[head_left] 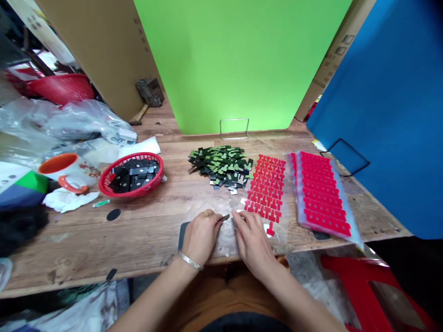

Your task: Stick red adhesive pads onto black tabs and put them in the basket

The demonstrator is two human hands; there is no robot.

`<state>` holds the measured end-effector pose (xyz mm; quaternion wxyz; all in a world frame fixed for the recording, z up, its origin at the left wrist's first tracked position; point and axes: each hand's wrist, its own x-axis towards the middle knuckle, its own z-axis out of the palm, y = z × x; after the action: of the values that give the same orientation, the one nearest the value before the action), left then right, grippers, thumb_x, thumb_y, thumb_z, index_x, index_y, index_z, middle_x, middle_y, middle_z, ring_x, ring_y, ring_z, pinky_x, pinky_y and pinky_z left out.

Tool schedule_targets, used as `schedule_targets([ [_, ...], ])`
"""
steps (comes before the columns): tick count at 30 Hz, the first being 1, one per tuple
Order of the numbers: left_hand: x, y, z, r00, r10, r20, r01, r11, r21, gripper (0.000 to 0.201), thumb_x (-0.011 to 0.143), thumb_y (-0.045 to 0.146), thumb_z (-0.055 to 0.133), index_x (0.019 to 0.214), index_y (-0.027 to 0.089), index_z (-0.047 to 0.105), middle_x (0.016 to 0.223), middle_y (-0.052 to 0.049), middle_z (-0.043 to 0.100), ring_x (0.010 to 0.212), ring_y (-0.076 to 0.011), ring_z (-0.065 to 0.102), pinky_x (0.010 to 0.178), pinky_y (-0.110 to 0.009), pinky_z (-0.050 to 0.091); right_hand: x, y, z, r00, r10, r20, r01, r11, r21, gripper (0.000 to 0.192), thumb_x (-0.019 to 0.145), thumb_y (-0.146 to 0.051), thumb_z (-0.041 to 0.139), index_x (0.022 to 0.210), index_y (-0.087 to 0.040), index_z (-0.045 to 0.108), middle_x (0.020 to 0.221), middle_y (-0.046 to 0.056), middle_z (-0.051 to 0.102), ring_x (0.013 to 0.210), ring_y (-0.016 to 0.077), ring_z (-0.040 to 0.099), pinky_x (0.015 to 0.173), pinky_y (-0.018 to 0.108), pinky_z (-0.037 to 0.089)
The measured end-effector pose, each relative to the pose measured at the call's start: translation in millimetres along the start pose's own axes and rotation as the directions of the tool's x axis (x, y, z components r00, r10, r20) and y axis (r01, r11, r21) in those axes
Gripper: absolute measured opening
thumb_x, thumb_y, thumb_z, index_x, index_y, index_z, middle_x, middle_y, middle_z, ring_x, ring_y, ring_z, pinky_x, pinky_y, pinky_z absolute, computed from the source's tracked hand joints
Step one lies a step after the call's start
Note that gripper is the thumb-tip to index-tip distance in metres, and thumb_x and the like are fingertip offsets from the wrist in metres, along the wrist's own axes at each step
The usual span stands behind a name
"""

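My left hand and my right hand meet near the front edge of the wooden table. Between their fingertips they pinch one small dark flat piece. A silver bracelet circles my left wrist. Just past my right hand lies a clear sheet of red T-shaped stickers, with one loose red sticker beside my right fingers. Beyond my hands sits a pile of small black and green pieces.
A stack of red sticker sheets lies at the right. A red basket of black pieces stands left, beside an orange-lined mug and plastic bags. Green and blue boards stand behind. A red stool is at the lower right.
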<state>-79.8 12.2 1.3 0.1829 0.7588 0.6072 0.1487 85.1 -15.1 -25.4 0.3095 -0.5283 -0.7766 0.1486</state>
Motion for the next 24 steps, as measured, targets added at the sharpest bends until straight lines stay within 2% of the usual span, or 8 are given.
schedule_targets([
  [3,-1.4,0.4,5.0,0.999,0.031,0.015,-0.033,0.99,0.137,0.026,0.087,0.029,0.039,0.092,0.025,0.064,0.084,-0.003,0.06,0.074,-0.0168,0.057,0.061,-0.025,0.038,2.8,5.1,6.9,0.994,-0.047,0.098,0.06,0.989,-0.136,0.05,0.083,-0.01,0.041,0.132,-0.021,0.039,0.12,0.012,0.048,0.105,0.0267,0.04,0.086,0.044,0.04],
  [8,-1.1,1.8,5.8,0.998,0.035,0.051,-0.044,0.978,0.202,0.026,0.087,0.029,0.038,0.088,0.025,0.064,0.083,-0.003,0.058,0.073,-0.0158,0.057,0.06,-0.024,0.037,6.8,7.4,6.5,0.981,-0.055,0.185,0.092,0.976,-0.198,0.049,0.084,-0.012,0.043,0.132,-0.022,0.038,0.119,0.011,0.049,0.101,0.0262,0.04,0.083,0.043,0.04],
  [13,-1.5,5.4,4.2,0.998,0.04,0.049,-0.051,0.968,0.247,0.028,0.088,0.027,0.035,0.089,0.023,0.064,0.083,-0.004,0.058,0.071,-0.0162,0.055,0.06,-0.024,0.037,8.4,5.2,4.6,0.98,-0.075,0.184,0.113,0.972,-0.204,0.049,0.084,-0.012,0.044,0.131,-0.022,0.039,0.114,0.011,0.051,0.1,0.0256,0.04,0.081,0.042,0.039],
  [16,-1.8,4.7,4.7,0.999,0.04,0.031,-0.045,0.975,0.216,0.028,0.087,0.028,0.036,0.088,0.023,0.064,0.083,-0.005,0.058,0.072,-0.017,0.056,0.06,-0.025,0.038,8.1,0.9,5.0,0.988,-0.078,0.135,0.1,0.981,-0.167,0.046,0.084,-0.012,0.043,0.13,-0.022,0.041,0.111,0.011,0.053,0.098,0.0245,0.043,0.081,0.041,0.039],
  [19,-2.5,-0.1,5.8,1.0,0.015,-0.007,-0.014,0.998,0.064,0.025,0.086,0.03,0.04,0.088,0.022,0.064,0.083,-0.005,0.061,0.076,-0.0177,0.057,0.065,-0.026,0.039,8.2,2.5,-3.1,0.999,-0.032,0.038,0.033,0.999,-0.01,0.043,0.085,-0.014,0.043,0.127,-0.021,0.042,0.111,0.01,0.054,0.098,0.0223,0.046,0.082,0.038,0.041],
  [21,-3.1,-3.6,6.9,0.999,-0.027,-0.027,0.022,0.988,-0.151,0.023,0.084,0.032,0.044,0.088,0.021,0.063,0.084,-0.005,0.063,0.078,-0.0181,0.058,0.07,-0.027,0.041,9.2,11.6,-14.9,0.996,0.077,-0.046,-0.07,0.988,0.138,0.035,0.085,-0.017,0.043,0.12,-0.02,0.046,0.107,0.009,0.055,0.095,0.0201,0.049,0.081,0.034,0.042],
  [23,-3.0,-4.7,8.5,0.995,-0.096,-0.005,0.084,0.891,-0.445,0.022,0.082,0.035,0.048,0.089,0.019,0.061,0.083,-0.004,0.065,0.077,-0.0176,0.059,0.07,-0.028,0.044,11.9,26.4,-28.7,0.965,0.237,-0.109,-0.203,0.944,0.259,0.023,0.085,-0.021,0.044,0.107,-0.019,0.051,0.095,0.006,0.058,0.083,0.0171,0.053,0.073,0.029,0.044],
  [24,-2.5,-3.7,9.4,0.99,-0.133,0.036,0.128,0.795,-0.593,0.023,0.08,0.036,0.05,0.088,0.018,0.06,0.082,-0.004,0.065,0.075,-0.0172,0.06,0.069,-0.028,0.045,14.0,34.5,-34.9,0.943,0.309,-0.121,-0.264,0.92,0.29,0.017,0.085,-0.022,0.044,0.099,-0.018,0.052,0.087,0.005,0.058,0.074,0.0153,0.053,0.067,0.027,0.044],
])
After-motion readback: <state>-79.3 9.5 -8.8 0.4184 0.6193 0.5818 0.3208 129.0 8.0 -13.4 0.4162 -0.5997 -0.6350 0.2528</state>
